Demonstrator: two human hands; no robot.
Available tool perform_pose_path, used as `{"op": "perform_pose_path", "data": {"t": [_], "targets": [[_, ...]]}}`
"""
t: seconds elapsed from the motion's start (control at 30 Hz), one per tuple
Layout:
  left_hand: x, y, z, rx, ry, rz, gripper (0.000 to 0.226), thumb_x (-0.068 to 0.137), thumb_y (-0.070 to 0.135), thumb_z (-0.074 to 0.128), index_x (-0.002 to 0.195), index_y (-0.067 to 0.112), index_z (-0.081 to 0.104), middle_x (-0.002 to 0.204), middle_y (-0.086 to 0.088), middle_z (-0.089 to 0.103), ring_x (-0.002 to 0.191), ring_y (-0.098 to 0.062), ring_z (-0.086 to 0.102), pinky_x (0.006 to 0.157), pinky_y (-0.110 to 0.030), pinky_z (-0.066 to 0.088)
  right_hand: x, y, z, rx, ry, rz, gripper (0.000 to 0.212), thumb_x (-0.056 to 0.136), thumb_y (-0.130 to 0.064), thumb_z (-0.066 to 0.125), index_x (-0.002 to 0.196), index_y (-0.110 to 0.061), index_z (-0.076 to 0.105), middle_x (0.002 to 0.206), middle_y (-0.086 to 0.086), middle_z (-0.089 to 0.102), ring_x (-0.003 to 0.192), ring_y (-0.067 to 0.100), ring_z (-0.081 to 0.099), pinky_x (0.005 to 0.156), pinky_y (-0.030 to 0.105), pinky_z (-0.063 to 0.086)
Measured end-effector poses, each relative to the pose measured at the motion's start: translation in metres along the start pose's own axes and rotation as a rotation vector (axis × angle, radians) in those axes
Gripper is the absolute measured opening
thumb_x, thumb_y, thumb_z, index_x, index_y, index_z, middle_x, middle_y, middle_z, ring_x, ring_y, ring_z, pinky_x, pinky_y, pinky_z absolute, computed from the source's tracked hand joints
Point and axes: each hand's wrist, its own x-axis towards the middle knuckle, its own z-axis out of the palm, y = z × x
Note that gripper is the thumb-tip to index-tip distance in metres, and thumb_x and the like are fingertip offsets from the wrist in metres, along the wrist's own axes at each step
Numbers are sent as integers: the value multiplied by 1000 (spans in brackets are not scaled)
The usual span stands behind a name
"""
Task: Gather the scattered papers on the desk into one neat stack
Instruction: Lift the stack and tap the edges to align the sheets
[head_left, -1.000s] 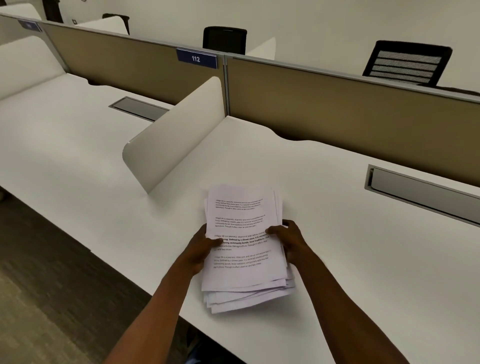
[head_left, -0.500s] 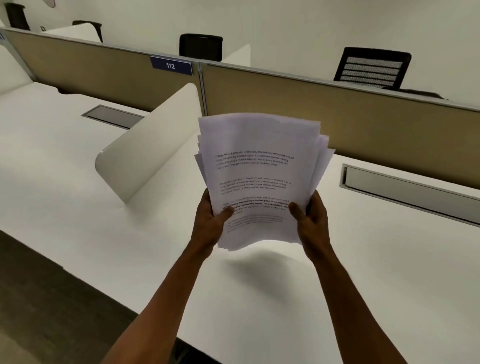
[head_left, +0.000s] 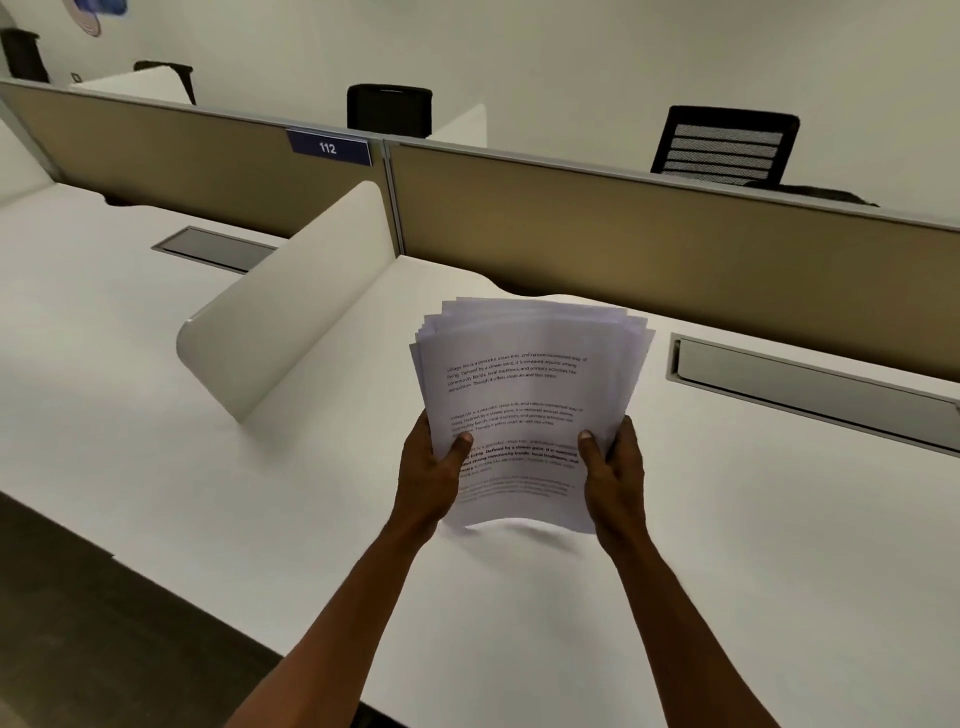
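Above the white worktop (head_left: 675, 597), held nearly upright between both hands, the sheaf of printed papers (head_left: 524, 400) has its bottom edge hovering just over the surface, perhaps brushing it. Its sheets are fanned at the top and along the right side, so the stack is not yet squared. Paper like this looks light and limp: the upper part bows backward, and loose sheets would likely slide against one another if the hold slackens. The left hand (head_left: 431, 473) grips the lower left edge, thumb pressed across the front page; the right hand (head_left: 613, 467) grips the lower right edge the same way. Taking it by both side edges low down seems sound, since that leaves the bottom free to be tapped on the worktop to align it. Left of the sheaf stands a curved white divider (head_left: 291, 322); behind runs a tan partition (head_left: 649, 234) with a "112" label (head_left: 328, 148).
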Motion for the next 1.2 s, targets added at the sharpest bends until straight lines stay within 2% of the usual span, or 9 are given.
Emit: {"op": "perform_pose_path", "data": {"t": [0.07, 0.13, 0.23, 0.4, 0.6, 0.8, 0.9, 1.07, 1.2], "targets": [[-4, 7, -6, -8, -5, 45, 41, 86, 23, 69, 125, 25, 58, 114, 2, 71, 103, -21, 71, 82, -40, 63, 1, -7, -8, 3, -20, -44, 12, 93, -30, 55, 102, -37, 55, 102, -10, 66, 94, 11, 66, 75, 31, 58], [-7, 8, -14, -14, -16, 66, 46, 80, 30, 75, 123, 30, 60, 116, 4, 71, 105, -19, 70, 83, -35, 61, -1, -7, -15, 9, -27, -82, 21, 89, -33, 60, 109, -30, 54, 106, -6, 65, 98, 15, 65, 76, 30, 57], [-12, 1, -15, -58, -60, 37, 52, 79, 27, 77, 127, 27, 58, 119, -2, 70, 110, -24, 68, 86, -40, 60, -10, -2, -14, 15, -18, -79, 46, 85, -30, 67, 128, -29, 50, 115, -13, 65, 105, 4, 63, 76, 19, 57], [-17, -2, 4, -47, -47, -33, 47, 78, 25, 74, 122, 15, 63, 113, -9, 72, 103, -30, 71, 85, -56, 59, -13, 7, -4, -51, 32, -46, 31, 94, -11, 62, 116, -31, 53, 108, -4, 65, 102, 19, 64, 75, 28, 60], [-17, 4, -1, -66, -41, 7, 43, 77, 32, 76, 118, 28, 65, 109, -1, 73, 101, -25, 71, 77, -42, 63, -18, 1, -13, 9, 48, -93, 33, 87, -29, 65, 117, -34, 53, 104, -16, 66, 97, 5, 66, 68, 17, 57], [-28, -11, 12, -36, 4, -82, 41, 76, 38, 77, 113, 22, 70, 105, -3, 76, 95, -25, 73, 80, -54, 61, -26, 18, -8, -26, 63, -8, 32, 92, -15, 67, 113, -38, 57, 109, -10, 68, 104, 17, 64, 76, 24, 56], [-26, -9, 10, -43, 42, -51, 36, 75, 48, 78, 106, 31, 72, 100, 1, 77, 91, -23, 74, 73, -45, 64, -24, 18, -11, -23, 62, -29, 30, 87, -28, 65, 114, -40, 59, 107, -14, 69, 99, 9, 66, 72, 23, 59], [-34, -22, 19, -26, 52, -62, 43, 77, 41, 77, 117, 29, 68, 106, 4, 74, 99, -18, 71, 74, -31, 63, -35, 33, -7, -53, 52, -3, 38, 90, -13, 69, 125, -24, 59, 114, -6, 69, 106, 11, 65, 79, 21, 59], [-36, -26, 20, -22, 40, -63, 30, 77, 40, 75, 106, 48, 69, 101, 13, 74, 96, -9, 71, 66, -20, 59, -29, 36, -11, -43, 83, -45, 33, 91, -12, 68, 121, -21, 61, 110, -4, 70, 99, 10, 67, 73, 17, 58]]}}
